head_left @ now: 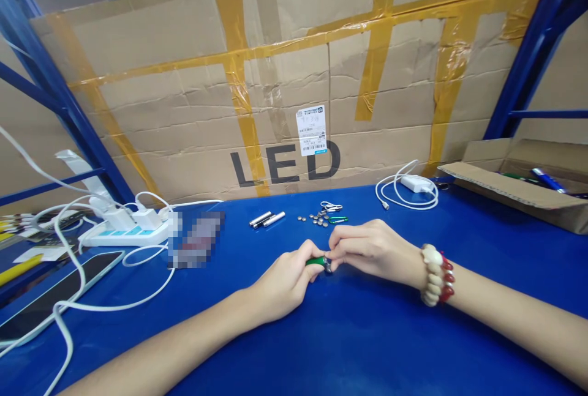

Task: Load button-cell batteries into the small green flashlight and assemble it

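Observation:
My left hand (285, 280) is closed round a small green cylinder (315, 261) over the blue table (367, 335). At its right end a small silver part (327, 265) shows. The fingertips of my right hand (367, 250) are pinched together at that end, touching the silver part. Just beyond my hands lie several small round silver pieces (320, 220), a green clip (339, 220) and a silver clip (331, 206). Further left are silver tubes (274, 220) lying side by side.
A white charger with cable (416, 184) lies at the back right, beside an open cardboard box (514, 191). On the left are a power strip (124, 235), loose white cables and a phone (59, 298). A large cardboard sheet (184, 120) stands behind.

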The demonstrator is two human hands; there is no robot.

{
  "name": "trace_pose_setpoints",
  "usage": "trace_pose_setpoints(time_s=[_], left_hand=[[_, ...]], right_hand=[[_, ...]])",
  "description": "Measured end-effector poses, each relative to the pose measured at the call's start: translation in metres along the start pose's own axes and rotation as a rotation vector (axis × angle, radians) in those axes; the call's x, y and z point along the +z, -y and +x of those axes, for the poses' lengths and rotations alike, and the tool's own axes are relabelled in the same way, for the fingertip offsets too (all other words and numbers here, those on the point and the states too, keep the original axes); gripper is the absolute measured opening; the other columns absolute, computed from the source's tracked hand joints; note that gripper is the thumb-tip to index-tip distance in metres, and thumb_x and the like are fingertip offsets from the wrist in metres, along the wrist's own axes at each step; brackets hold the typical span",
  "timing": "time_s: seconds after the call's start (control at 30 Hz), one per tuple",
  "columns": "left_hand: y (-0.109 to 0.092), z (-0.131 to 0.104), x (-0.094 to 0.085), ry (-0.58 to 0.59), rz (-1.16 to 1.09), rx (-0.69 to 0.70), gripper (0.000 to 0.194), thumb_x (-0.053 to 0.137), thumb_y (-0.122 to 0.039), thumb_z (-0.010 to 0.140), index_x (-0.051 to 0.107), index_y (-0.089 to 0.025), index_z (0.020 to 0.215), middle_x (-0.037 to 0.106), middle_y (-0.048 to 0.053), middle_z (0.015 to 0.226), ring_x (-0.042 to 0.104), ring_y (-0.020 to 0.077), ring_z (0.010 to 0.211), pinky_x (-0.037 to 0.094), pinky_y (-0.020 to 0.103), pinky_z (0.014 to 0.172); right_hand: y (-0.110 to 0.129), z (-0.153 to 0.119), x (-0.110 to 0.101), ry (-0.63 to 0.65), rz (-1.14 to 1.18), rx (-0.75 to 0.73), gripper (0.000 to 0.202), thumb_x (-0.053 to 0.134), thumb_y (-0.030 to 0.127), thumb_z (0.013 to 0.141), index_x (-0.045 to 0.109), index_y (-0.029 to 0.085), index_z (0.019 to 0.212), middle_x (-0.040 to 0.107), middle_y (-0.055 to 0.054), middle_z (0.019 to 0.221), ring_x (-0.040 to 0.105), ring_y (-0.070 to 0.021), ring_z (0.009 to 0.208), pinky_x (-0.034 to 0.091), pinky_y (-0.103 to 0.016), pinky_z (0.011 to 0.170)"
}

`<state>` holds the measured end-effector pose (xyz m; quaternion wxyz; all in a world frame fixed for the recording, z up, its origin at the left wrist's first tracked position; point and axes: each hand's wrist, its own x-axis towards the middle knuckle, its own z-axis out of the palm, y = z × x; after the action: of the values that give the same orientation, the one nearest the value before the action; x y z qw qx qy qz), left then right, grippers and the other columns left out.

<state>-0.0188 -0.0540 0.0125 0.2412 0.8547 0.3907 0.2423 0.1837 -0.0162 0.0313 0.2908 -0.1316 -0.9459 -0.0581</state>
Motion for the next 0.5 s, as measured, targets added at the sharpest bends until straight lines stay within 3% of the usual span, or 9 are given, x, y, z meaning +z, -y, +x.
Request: trace_pose_setpoints(time_s=[0.5], left_hand=[[-0.0030, 0.0004, -0.0005, -0.043, 0.099, -0.001, 0.008, 0.037, -0.018, 0.088, 0.044, -0.020, 0.085, 0.061, 0.002, 0.083, 0.056, 0.0142, 0.070, 0.042, 0.023, 0.063]], right_hand=[[0.0036, 0.0036, 0.0068, -0.027, 0.261, 0.264, 0.024, 0.056, 0.035, 0.082, 0.065, 0.017, 0.068, 0.066, -0.002, 0.072, 0.059, -0.0104, 0.064, 0.041, -0.020, 0.057]])
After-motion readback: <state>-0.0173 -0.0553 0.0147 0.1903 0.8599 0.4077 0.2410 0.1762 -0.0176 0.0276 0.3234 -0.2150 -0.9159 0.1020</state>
